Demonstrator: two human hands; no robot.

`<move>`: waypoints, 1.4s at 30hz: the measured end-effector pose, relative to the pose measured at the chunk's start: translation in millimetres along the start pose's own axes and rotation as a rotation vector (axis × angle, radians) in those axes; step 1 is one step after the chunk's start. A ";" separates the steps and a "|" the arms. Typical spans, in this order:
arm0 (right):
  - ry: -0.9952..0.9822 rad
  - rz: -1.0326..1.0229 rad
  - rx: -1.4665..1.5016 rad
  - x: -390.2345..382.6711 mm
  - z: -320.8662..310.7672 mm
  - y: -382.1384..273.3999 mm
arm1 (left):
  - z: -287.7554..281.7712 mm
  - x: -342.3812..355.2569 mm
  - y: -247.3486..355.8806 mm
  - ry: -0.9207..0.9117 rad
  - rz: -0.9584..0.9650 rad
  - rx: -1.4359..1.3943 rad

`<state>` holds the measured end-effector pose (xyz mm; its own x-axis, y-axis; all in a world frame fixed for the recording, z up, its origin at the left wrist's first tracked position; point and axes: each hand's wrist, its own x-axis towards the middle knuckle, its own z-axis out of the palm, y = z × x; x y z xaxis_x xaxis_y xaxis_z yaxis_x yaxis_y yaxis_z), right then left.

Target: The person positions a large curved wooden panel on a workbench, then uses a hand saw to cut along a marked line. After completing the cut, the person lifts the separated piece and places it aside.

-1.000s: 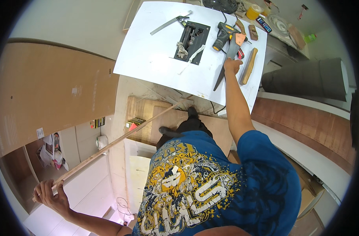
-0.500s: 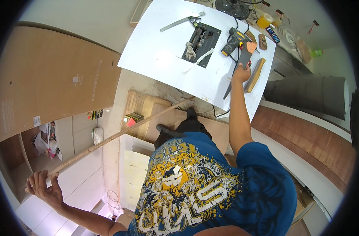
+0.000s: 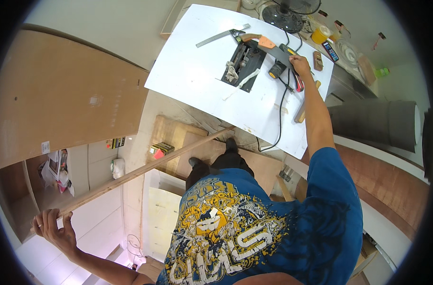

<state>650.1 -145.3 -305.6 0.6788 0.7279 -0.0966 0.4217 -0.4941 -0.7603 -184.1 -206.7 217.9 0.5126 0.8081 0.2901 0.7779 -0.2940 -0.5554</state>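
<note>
White worktop point(image 3: 197, 80), blue shirt point(image 3: 321, 228) with yellow-white print, brown board point(image 3: 60, 99), yellow container point(image 3: 320, 34)

The right hand point(image 3: 301, 64) lies over a dark tool on the white counter point(image 3: 197, 80), so its grip and the part of the tool beneath it are hidden. The small things past the counter's far corner, by the yellow tub point(image 3: 320, 34), are too small to tell apart. The left hand point(image 3: 52, 227) covers the near end of the long wooden strip point(image 3: 145, 168), and the person's legs are mostly hidden below the blue shirt point(image 3: 273, 228).
</note>
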 end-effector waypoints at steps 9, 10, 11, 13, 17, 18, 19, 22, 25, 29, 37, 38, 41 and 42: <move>-0.196 -0.030 -0.419 25.3 -13.5 -1.1 | -0.8 0.0 5.9 0.023 0.056 0.011; -0.092 -0.015 -0.505 12.1 -6.1 -8.7 | -4.3 -1.5 6.7 -0.001 0.044 0.015; 0.015 -0.007 -0.577 -5.3 5.9 -23.0 | -12.3 -2.5 6.7 -0.022 0.026 0.028; 0.209 -0.147 -0.520 -31.8 11.2 -41.2 | -13.7 -4.1 5.6 -0.037 -0.005 0.007; 0.253 -0.508 -0.021 -85.9 47.0 -51.3 | -21.6 4.2 9.2 0.049 0.013 -0.053; 0.291 -0.556 -0.005 -107.3 68.9 -46.6 | -21.1 9.0 9.7 0.096 0.040 -0.069; 0.124 -0.596 0.043 -139.3 94.7 -54.1 | -5.1 6.7 9.0 0.107 0.042 -0.083; -0.589 -0.311 0.369 -251.4 149.3 -114.6 | -9.6 9.2 6.6 0.145 0.077 -0.080; -0.868 -0.541 0.377 -329.3 194.8 -125.8 | -8.0 22.2 13.8 0.186 0.117 -0.136; -0.843 -0.668 0.017 -407.3 236.8 -169.9 | -14.0 9.7 1.1 0.236 0.136 -0.132; -0.581 -0.607 0.033 -456.3 289.1 -119.8 | 20.0 -45.9 -49.1 0.343 0.168 -0.223; -0.560 -0.594 0.003 -456.4 294.5 -96.9 | 27.5 -52.9 -57.5 0.361 0.192 -0.259; -0.578 -0.376 -0.043 -461.7 302.7 -85.1 | 50.7 -56.7 -90.8 0.337 0.214 -0.288; -0.432 -0.503 -0.227 -467.5 295.4 -81.9 | 57.3 -51.1 -108.7 0.411 0.251 -0.267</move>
<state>120.6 -304.7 -387.9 0.0879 0.9948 -0.0508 0.7692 -0.1002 -0.6310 -315.7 -186.8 218.8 0.7523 0.4466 0.4843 0.6513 -0.6145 -0.4451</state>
